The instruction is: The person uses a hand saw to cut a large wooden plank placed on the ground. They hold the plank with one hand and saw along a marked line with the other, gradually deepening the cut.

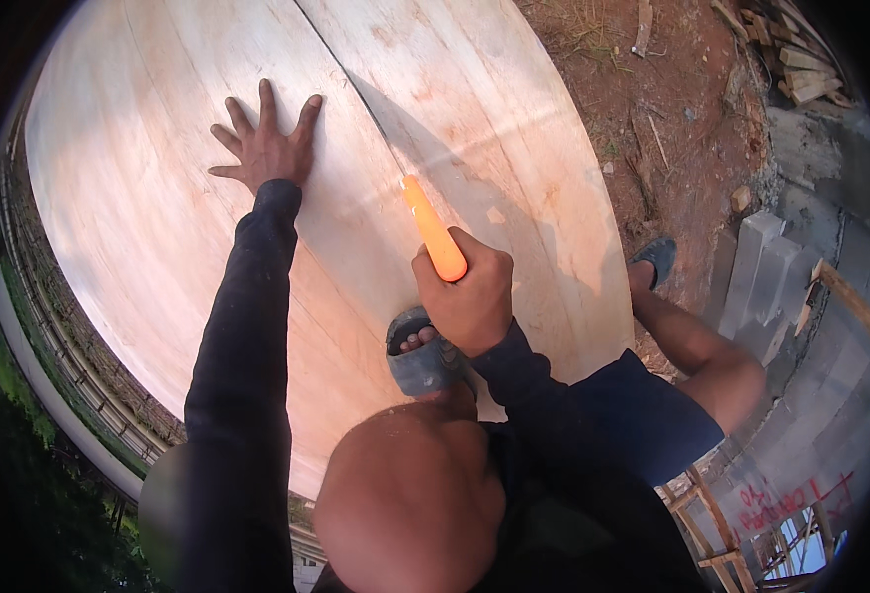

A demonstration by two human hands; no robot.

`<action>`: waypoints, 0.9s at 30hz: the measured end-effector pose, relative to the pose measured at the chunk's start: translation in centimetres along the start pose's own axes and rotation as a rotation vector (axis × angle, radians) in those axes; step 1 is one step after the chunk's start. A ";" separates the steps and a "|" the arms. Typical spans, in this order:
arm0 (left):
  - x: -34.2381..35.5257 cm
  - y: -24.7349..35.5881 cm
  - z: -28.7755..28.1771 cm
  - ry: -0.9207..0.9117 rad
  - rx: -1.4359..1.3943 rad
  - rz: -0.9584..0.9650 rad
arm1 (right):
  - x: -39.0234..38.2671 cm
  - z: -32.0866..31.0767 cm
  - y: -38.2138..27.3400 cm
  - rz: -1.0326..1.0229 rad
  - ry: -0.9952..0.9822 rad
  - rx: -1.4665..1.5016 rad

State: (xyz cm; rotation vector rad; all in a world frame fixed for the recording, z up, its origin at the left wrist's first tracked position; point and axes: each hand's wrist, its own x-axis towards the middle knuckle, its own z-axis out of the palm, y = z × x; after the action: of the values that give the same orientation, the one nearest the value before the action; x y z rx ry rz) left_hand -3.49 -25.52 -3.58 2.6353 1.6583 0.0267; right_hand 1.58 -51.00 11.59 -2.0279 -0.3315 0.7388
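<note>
A wide sheet of pale plywood [188, 89] lies under both hands. My left hand [272, 148] is pressed flat on it, palm down with the fingers spread, left of a dark straight line in the wood. My right hand [475, 296] is wrapped round the orange handle [437, 232] of a handsaw. Its thin blade, seen nearly edge-on, runs from the handle's far end along the dark line; where blade ends and cut begins I cannot tell. A slanting shadow falls to the right of it. My sandalled foot [425, 356] rests on the sheet beside my right hand.
My other foot, in a sandal [658, 259], is on the reddish soil [672, 119] right of the sheet. Scrap timber [806, 64] lies piled at the far right. Grey concrete blocks [759, 272] and a loose wooden batten [850, 306] are nearer. A wooden frame [717, 524] stands lower right.
</note>
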 end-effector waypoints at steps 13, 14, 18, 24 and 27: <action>0.3 2.2 -0.4 0.004 -0.039 0.037 | 6.8 1.5 -1.0 -0.028 0.020 -0.085; -0.8 1.8 0.1 -0.019 -0.033 0.044 | 5.8 2.0 0.4 -0.054 0.047 -0.070; 0.0 -0.7 -0.1 0.008 -0.031 0.013 | -3.1 -2.4 -0.8 0.134 -0.069 0.148; -0.2 0.2 -0.6 -0.009 -0.053 0.007 | -10.3 -9.2 -1.7 0.146 -0.087 0.013; -0.6 0.3 -0.6 -0.020 -0.039 0.009 | -0.1 -2.3 0.1 0.148 -0.092 0.028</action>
State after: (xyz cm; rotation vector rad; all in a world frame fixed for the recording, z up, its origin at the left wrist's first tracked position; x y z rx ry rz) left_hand -3.47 -26.23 -3.01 2.6060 1.6233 0.0318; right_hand 2.92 -52.72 12.46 -2.0110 -0.2239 0.9255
